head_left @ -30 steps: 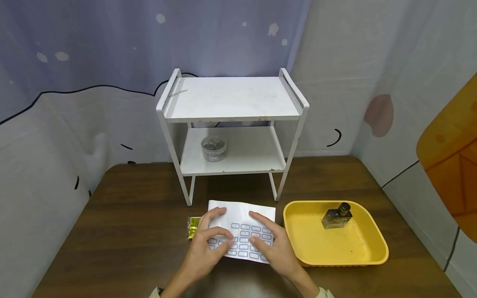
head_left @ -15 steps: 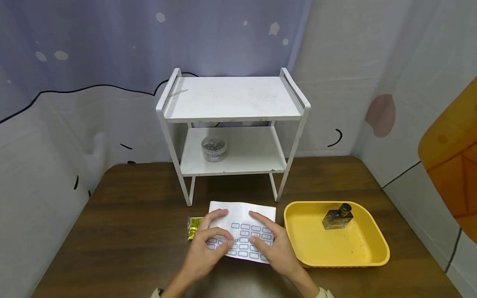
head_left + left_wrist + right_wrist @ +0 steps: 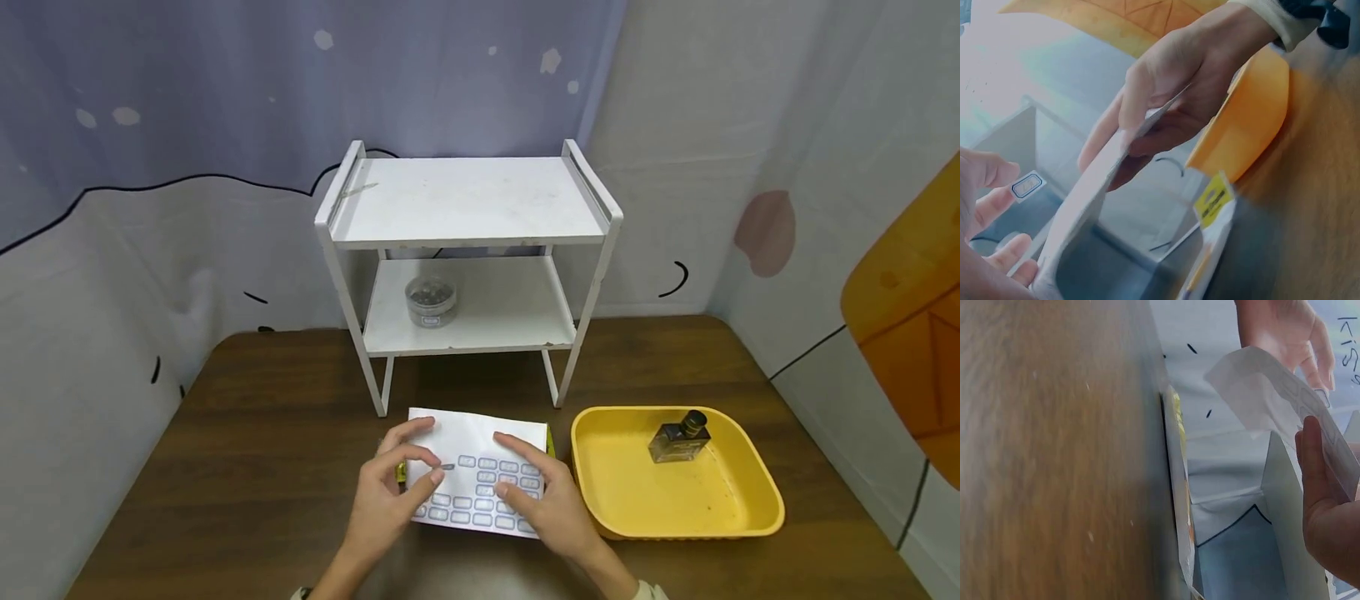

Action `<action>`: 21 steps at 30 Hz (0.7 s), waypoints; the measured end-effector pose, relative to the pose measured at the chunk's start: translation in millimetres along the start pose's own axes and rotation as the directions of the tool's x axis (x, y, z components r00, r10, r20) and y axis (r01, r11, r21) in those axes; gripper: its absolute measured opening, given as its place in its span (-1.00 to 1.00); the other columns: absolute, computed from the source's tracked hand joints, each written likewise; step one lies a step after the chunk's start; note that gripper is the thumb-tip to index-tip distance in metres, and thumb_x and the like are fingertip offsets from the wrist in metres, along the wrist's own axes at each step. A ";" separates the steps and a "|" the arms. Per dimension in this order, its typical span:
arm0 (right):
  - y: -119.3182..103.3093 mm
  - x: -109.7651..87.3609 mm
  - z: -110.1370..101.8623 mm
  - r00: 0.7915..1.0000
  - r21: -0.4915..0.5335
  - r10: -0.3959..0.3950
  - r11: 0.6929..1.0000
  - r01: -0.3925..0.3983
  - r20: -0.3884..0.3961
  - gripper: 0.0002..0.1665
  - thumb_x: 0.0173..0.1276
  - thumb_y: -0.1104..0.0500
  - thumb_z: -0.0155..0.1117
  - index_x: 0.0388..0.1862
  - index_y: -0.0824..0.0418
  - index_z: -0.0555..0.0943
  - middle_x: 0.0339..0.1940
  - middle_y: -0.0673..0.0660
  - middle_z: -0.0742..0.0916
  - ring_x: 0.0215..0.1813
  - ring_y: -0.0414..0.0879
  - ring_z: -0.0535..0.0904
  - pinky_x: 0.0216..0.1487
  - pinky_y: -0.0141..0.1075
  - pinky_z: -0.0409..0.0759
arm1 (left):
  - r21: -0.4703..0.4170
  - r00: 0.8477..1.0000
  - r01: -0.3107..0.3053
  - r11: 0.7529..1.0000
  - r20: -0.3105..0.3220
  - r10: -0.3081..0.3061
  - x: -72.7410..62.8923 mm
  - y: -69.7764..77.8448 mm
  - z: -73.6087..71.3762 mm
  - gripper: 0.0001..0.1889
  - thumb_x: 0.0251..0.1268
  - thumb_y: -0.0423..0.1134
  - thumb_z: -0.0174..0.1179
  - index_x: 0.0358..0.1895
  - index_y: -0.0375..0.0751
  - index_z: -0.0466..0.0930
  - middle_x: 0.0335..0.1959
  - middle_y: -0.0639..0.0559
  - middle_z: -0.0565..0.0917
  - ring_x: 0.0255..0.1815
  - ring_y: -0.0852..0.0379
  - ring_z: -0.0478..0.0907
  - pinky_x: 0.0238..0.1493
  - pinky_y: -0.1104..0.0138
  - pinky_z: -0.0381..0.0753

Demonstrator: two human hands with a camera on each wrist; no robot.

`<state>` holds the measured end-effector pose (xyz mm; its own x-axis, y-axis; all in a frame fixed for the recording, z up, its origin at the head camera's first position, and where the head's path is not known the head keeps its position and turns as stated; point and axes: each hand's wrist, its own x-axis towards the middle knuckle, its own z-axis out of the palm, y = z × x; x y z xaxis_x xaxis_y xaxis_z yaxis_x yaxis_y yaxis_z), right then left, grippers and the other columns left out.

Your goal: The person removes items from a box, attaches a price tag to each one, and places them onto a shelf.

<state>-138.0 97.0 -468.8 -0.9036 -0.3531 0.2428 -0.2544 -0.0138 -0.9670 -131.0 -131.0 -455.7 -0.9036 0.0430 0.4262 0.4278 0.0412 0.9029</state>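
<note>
My left hand (image 3: 382,492) pinches a small blue-bordered label sticker (image 3: 1027,186) between thumb and index finger, just off the sheet's face. In the head view the sticker (image 3: 447,467) shows edge-on at the fingertips. My right hand (image 3: 543,492) grips the white sticker sheet (image 3: 465,429), thumb on the front and fingers behind, as the left wrist view shows. Rows of blue-outlined labels (image 3: 482,503) cover the sheet's lower part. The sheet is held up above the table, tilted. Under it lies a flat packet with a yellow top (image 3: 1213,200), mostly hidden in the head view.
To the right stands a yellow tray (image 3: 675,525) with a dark-capped glass bottle (image 3: 678,439) in it. Behind the hands is a white two-tier shelf (image 3: 465,200), with a round clear tub (image 3: 431,302) on its lower board. Everything rests on a brown wooden table (image 3: 225,467).
My left hand has drawn left, bringing the label sticker away from the sheet. The sheet and right hand have shifted slightly left, and a sliver of the packet now shows at the sheet's right edge.
</note>
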 end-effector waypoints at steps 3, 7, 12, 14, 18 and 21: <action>2.7 1.0 6.2 1.000 0.018 0.004 1.000 -0.004 0.028 -0.35 0.34 0.40 0.27 0.41 0.39 0.38 0.09 0.52 0.66 -0.12 -0.24 0.75 -0.20 -0.21 0.73 | -0.008 0.997 -0.011 1.000 -0.073 0.011 3.3 4.3 -10.4 -0.82 0.07 -0.67 0.26 -0.37 -0.34 0.63 0.23 -0.26 0.52 0.36 0.18 0.39 0.39 0.53 0.24; 6.4 4.8 19.7 0.996 0.043 0.035 0.998 -0.039 0.085 -0.32 0.33 0.37 0.29 0.43 0.36 0.37 0.05 0.51 0.68 -0.14 -0.25 0.75 -0.16 -0.24 0.73 | -0.035 0.988 -0.039 0.999 -0.148 0.034 10.1 16.6 -32.2 -0.85 0.09 -0.72 0.21 -0.34 -0.47 0.61 0.22 -0.17 0.54 0.36 0.09 0.39 0.41 0.49 0.23; 13.2 15.2 45.5 0.978 0.063 0.096 0.992 -0.110 0.186 -0.23 0.29 0.40 0.31 0.48 0.31 0.32 0.02 0.48 0.70 -0.18 -0.33 0.71 -0.08 -0.37 0.69 | -0.014 0.982 -0.059 0.998 -0.183 0.056 18.2 33.8 -60.7 -0.87 0.15 -0.72 0.17 -0.26 -0.54 0.59 0.24 -0.17 0.53 0.37 0.03 0.36 0.40 0.49 0.24; 16.4 20.4 57.5 0.967 0.065 0.115 0.989 -0.133 0.228 -0.19 0.26 0.44 0.31 0.50 0.29 0.30 0.03 0.47 0.70 -0.16 -0.33 0.71 -0.02 -0.40 0.66 | -0.008 0.980 -0.068 0.998 -0.190 0.066 20.3 38.9 -68.9 -0.86 0.16 -0.72 0.16 -0.23 -0.57 0.58 0.24 -0.19 0.52 0.37 0.02 0.37 0.40 0.49 0.25; 20.5 32.6 80.7 0.944 0.053 0.134 0.986 -0.157 0.303 -0.14 0.22 0.47 0.31 0.51 0.27 0.28 0.08 0.41 0.71 -0.03 -0.22 0.73 0.15 -0.41 0.57 | -0.004 0.978 -0.075 0.997 -0.196 0.073 21.8 44.9 -78.8 -0.85 0.19 -0.72 0.14 -0.18 -0.60 0.56 0.26 -0.18 0.52 0.37 0.03 0.38 0.41 0.49 0.26; 21.4 42.6 96.9 0.928 0.044 0.152 0.983 -0.176 0.340 -0.13 0.21 0.48 0.32 0.51 0.24 0.29 0.09 0.35 0.72 0.01 -0.18 0.72 0.20 -0.44 0.50 | 0.000 0.979 -0.072 0.997 -0.193 0.071 21.9 47.0 -82.1 -0.85 0.21 -0.71 0.13 -0.16 -0.61 0.56 0.26 -0.16 0.51 0.38 0.04 0.38 0.42 0.50 0.26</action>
<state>-148.5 -8.9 -486.7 -0.7603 -0.6474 0.0526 -0.0756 0.0079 -0.9971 -132.3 -210.1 -399.4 -0.8580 -0.1477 0.4919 0.4921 0.0379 0.8697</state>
